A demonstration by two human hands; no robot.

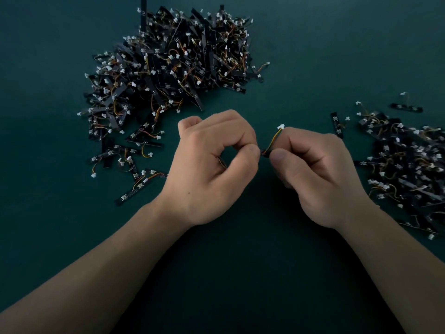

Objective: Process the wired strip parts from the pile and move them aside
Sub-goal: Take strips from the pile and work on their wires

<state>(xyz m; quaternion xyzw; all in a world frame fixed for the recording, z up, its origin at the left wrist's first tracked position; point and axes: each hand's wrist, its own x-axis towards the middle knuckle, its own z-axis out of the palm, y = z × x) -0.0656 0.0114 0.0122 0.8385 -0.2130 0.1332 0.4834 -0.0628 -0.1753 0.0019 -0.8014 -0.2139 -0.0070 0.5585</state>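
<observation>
A big pile of black strip parts with coloured wires and white connectors lies at the back left of the dark green table. A second, flatter heap of the same parts spreads along the right edge. Between them, my left hand and my right hand pinch one wired strip part from either side, thumb tips nearly meeting. Its thin wire rises to a white connector just above my right hand. Most of the strip is hidden inside my fingers.
Loose strip parts trail from the big pile toward my left wrist. One long black strip sticks up at the top of the pile. Bare green table surface lies between my forearms.
</observation>
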